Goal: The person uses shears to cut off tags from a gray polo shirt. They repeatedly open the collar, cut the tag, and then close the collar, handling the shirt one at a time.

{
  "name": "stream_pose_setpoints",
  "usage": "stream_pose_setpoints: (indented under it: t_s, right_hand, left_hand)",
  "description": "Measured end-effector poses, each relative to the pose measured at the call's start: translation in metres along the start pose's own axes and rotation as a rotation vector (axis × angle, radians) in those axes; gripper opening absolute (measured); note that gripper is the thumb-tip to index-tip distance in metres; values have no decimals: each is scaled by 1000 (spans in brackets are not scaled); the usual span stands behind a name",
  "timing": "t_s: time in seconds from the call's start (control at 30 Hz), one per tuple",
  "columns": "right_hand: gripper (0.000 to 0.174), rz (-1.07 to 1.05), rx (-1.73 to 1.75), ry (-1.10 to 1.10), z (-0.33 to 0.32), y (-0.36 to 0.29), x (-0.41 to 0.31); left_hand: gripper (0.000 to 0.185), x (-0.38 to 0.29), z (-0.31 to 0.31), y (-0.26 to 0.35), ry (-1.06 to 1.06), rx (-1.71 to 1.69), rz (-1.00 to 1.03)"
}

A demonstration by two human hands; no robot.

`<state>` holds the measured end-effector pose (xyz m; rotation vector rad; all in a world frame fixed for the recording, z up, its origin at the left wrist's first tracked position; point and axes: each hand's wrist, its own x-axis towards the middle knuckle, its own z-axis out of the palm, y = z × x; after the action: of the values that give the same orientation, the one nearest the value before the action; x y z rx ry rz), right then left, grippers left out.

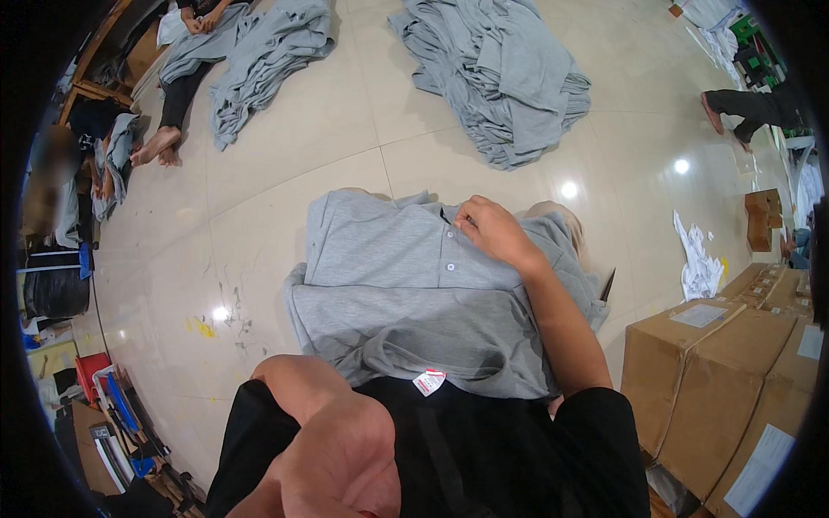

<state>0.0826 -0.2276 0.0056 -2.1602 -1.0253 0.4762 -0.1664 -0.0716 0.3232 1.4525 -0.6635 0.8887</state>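
Observation:
A grey polo shirt lies spread over my lap, with two white buttons on its placket. The fingertips of my right hand pinch the cloth at the top of that placket, beside the collar opening. Lower down, a white and red label shows at the shirt's hem edge against my black top. My left hand is raised close to the camera at the bottom, fingers curled; what it holds, if anything, is hidden. A dark pointed blade sticks out by the cloth at the right.
Heaps of grey garments lie on the tiled floor ahead. Taped cardboard boxes stand close on the right, near a white cloth scrap. Seated people with grey cloth are at upper left; a person's legs show at right.

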Motion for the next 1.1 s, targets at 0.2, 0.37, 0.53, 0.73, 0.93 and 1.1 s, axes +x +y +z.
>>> stream_pose_setpoints:
  t_s: [0.2,0.37,0.53,0.73,0.93,1.1]
  right_hand:
    - [13,-24,33,81,-7,6,-4]
    - [12,165,235,327,-89,-4,-37]
    - [21,519,140,785,-139,82,-148]
    - [31,1064,-459,377,-38,212,-364]
    - [25,1033,-50,611,13,169,-370]
    - [26,1004,-185,768,17,154,-356]
  left_hand:
    - [50,-1,-1,-12,9,-4,68]
    - [48,1,-3,-9,3,-14,27]
    - [47,4,0,-28,10,-35,98]
    - [44,9,4,-30,21,-67,-54]
    - [43,3,12,-29,42,-68,-108]
    - [43,-2,24,-46,62,-108,-15]
